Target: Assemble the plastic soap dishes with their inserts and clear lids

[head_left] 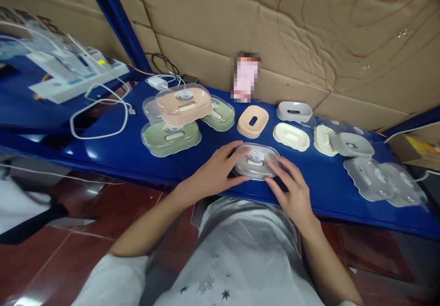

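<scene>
A grey lidded soap dish (256, 161) lies at the front of the blue table, with a clear cover and a round label on top. My left hand (225, 168) grips its left end, thumb low and fingers over the far edge. From the right, my right hand (292, 189) holds the other end, fingertips on the cover and rim. Just beyond is a peach dish part with a slot (252, 122). A cream tray (291, 137) and a grey slotted part (294, 112) sit behind my right hand.
Peach and green lidded dishes (184, 105) are stacked at left. Clear covers (367, 177), a grey part (354, 144) and a cream tray (323, 140) lie at right. A phone (245, 77) leans on the cardboard. A white cable (99, 136) and power strip (79, 84) are far left.
</scene>
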### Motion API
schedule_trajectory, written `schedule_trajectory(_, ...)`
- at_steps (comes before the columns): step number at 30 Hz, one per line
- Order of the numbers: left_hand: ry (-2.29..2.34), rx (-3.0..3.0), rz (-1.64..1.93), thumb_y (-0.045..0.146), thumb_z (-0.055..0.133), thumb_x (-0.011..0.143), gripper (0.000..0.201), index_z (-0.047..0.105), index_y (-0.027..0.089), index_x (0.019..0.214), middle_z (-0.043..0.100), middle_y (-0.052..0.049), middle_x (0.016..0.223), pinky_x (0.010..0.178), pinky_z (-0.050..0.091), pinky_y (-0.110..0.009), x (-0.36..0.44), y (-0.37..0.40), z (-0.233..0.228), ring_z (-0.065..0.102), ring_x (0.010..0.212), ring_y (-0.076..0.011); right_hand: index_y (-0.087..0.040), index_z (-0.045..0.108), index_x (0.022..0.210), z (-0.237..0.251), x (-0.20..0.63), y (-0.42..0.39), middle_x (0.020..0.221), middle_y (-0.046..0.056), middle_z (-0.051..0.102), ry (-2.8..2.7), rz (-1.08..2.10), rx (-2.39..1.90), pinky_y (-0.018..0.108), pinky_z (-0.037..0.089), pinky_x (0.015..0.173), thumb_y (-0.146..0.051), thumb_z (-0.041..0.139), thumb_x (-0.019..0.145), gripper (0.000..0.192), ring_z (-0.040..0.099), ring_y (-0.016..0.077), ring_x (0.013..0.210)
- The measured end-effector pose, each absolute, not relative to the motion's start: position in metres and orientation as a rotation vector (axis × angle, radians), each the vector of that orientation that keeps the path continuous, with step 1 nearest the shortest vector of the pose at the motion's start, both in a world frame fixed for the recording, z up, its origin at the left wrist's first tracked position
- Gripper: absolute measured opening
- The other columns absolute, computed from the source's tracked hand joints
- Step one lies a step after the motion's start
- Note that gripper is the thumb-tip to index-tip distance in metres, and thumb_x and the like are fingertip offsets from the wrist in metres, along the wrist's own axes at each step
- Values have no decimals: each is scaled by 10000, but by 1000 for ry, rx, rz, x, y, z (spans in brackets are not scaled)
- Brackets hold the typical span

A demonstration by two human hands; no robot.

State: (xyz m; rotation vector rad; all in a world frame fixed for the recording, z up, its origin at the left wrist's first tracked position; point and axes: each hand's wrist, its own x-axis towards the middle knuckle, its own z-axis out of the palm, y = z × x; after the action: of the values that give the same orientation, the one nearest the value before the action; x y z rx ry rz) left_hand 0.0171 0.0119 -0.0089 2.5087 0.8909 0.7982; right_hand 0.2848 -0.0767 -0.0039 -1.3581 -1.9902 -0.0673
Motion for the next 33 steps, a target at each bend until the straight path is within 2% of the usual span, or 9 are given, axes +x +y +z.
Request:
schedule_trajectory(6,1177,2825,850,423,749,986,566,596,140,1451,551,-265,1580,1278,308,-720,3,-6,12,542,1469,-455,-345,400,1705,12,298,-61,1688,99,537,-2233,114,-1381,558,482,1262,-368,550,1126,599,514,299,1569)
schedule_trajectory(10,1391,2885,862,451,708,1008,470,648,156,1368,697,-228,1378,1159,427,-668,-16,-18,19,665,1275,-442,-293,407,1702,28,307,-26,1732,115,475,-2345,50,-1439,583,412,1305,-412,471,1144,574,455,309,1611)
schedule_trajectory(15,1583,2841,920,455,677,1025,433,651,179,1357,708,-225,1357,1055,479,-631,-23,-16,9,683,1196,-436,-238,396,1711,25,303,17,1758,131,430,-2517,-61,-1432,623,337,1334,-350,449,1131,593,398,337,1640)
schedule_trajectory(17,1655,2828,950,435,681,1026,419,650,170,1349,705,-234,1355,1035,484,-627,-21,-13,5,683,1181,-437,-215,399,1709,20,299,21,1729,146,473,-2549,-74,-1446,658,292,1340,-326,455,1123,599,406,354,1632)
schedule_trajectory(21,1730,2858,1003,341,670,1033,372,649,170,1362,697,-232,1381,1050,474,-639,-11,-10,2,672,1215,-440,-224,487,1654,18,297,9,1591,144,630,-2545,-73,-1424,648,297,1326,-303,401,1137,529,526,332,1537)
schedule_trajectory(24,1607,2945,976,264,615,1051,326,669,169,1359,695,-220,1417,1072,482,-620,5,-11,7,675,1243,-423,-200,505,1634,24,308,1,1640,161,576,-2499,-140,-1469,607,315,1320,-346,403,1143,522,503,331,1556)
schedule_trajectory(28,1307,3004,805,249,525,1085,442,618,147,1505,640,-221,1541,1082,521,-550,39,-6,23,661,1321,-401,-155,431,1673,19,340,-6,1677,232,515,-2283,-238,-1762,701,325,1285,-448,456,1123,623,459,417,1583)
schedule_trajectory(31,1197,3049,680,228,448,1103,528,529,98,1608,532,-250,1654,1155,485,-559,72,10,33,608,1419,-403,-225,405,1692,7,363,-24,1668,196,541,-2246,-131,-1842,730,384,1243,-489,444,1128,623,490,414,1566)
schedule_trajectory(33,1211,3085,628,194,415,1096,560,489,37,1628,504,-289,1660,1231,397,-625,94,27,33,539,1491,-440,-274,393,1700,0,373,-42,1687,156,530,-2262,-38,-1784,694,414,1250,-490,438,1138,604,480,378,1583)
